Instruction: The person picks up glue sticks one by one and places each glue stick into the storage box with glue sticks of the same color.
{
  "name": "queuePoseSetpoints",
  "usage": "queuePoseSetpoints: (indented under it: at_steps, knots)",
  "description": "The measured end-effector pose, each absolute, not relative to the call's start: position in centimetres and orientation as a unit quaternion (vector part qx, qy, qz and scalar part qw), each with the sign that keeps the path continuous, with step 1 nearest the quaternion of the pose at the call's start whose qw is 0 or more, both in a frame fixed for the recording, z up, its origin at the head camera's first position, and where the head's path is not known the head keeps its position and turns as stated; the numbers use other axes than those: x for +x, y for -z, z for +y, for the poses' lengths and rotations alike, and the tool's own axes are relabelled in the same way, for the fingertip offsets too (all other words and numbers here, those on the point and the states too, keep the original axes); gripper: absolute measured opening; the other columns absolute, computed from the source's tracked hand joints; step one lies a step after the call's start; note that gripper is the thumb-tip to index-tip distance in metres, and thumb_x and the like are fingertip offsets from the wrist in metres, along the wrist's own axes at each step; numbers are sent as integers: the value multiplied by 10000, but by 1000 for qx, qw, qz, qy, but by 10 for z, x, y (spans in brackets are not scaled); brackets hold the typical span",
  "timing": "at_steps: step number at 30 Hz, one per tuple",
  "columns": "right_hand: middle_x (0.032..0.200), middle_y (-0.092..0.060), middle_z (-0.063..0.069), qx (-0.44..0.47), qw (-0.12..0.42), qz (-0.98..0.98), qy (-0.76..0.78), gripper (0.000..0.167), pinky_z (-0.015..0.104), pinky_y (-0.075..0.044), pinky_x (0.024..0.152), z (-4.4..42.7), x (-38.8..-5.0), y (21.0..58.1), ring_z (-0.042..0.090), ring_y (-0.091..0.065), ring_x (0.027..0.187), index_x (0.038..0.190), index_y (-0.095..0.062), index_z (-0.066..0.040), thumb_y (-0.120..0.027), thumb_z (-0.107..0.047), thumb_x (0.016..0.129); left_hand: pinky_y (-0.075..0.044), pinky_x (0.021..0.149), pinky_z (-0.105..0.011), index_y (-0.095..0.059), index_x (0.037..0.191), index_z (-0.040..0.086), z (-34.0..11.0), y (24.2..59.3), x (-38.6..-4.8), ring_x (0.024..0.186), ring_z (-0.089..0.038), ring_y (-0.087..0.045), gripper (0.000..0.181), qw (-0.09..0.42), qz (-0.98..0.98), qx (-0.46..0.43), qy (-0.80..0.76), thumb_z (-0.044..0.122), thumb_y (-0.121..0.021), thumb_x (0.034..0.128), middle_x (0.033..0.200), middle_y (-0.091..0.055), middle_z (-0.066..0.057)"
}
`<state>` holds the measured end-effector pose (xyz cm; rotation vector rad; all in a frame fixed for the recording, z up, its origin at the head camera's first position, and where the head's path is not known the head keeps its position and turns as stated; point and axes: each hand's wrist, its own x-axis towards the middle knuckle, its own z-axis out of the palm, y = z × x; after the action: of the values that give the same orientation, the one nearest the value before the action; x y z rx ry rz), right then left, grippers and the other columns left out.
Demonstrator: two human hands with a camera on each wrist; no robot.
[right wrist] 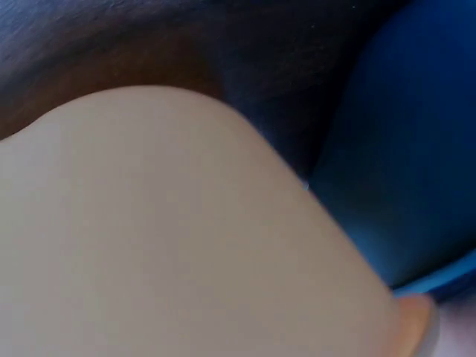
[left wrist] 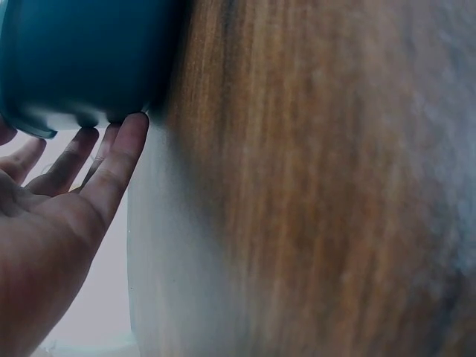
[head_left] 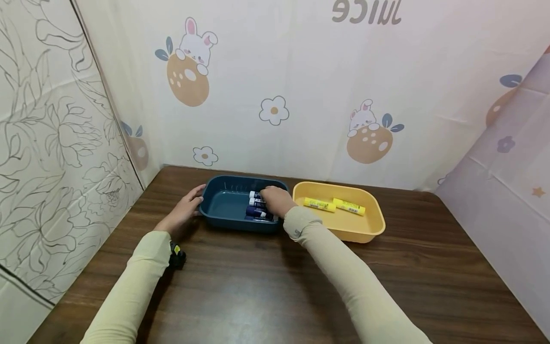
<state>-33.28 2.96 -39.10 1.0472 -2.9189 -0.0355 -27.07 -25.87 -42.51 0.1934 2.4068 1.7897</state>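
The dark blue tray stands at the back of the table. My left hand rests against its left end; in the left wrist view straight fingers touch the tray's outer wall. My right hand reaches into the tray's right half, over several dark blue sticks, some with white ends, lying side by side. The hand covers their right ends, and its fingertips are hidden, so a grip cannot be made out. In the right wrist view the yellow tray's wall and the blue tray fill most of the picture.
Right beside the blue tray stands the yellow tray with two yellow sticks in it. A small black object is by the left sleeve. The brown wooden table meets patterned walls at the back and left.
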Motion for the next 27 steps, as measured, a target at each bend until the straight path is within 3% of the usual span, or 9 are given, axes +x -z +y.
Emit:
queuePoseSetpoints:
  at_steps: [6, 14, 22, 27]
  knots:
    - [1012, -635, 94, 334, 8, -943, 6, 181, 356, -527, 757, 40, -329, 376, 227, -608, 925, 1084, -664, -55, -603, -69, 914, -398, 976, -546, -119, 1529, 53, -258, 425, -274, 1275, -449, -345, 538, 68, 801, 66, -592, 141, -293, 1028, 1481, -207, -303]
    - [1048, -625, 123, 353, 20, -935, -36, 270, 372, -500, 855, 63, -316, 351, 249, -583, 970, 1125, -652, -2, -661, -77, 866, -380, 991, -553, -103, 1529, 48, -261, 423, -277, 1283, -453, -341, 540, 78, 814, 69, -571, 131, -289, 1028, 1482, -203, -307]
    - [1044, -609, 107, 369, 42, -926, -68, 288, 333, -513, 812, 89, -295, 332, 207, -570, 903, 1130, -648, -21, -680, -157, 878, -170, 1059, -630, -195, 1493, -24, -264, 409, -275, 1328, -479, -196, 516, 51, 899, 74, -429, 143, -318, 1021, 1446, -261, -329]
    - [1138, -595, 106, 367, 31, -928, -52, 383, 371, -475, 912, 103, -282, 324, 228, -547, 1018, 1196, -624, -35, -664, -271, 897, -11, 1005, -726, -224, 1499, 21, -252, 395, -265, 1361, -484, -31, 537, 11, 949, 73, -305, 249, -355, 1031, 1505, -150, -287]
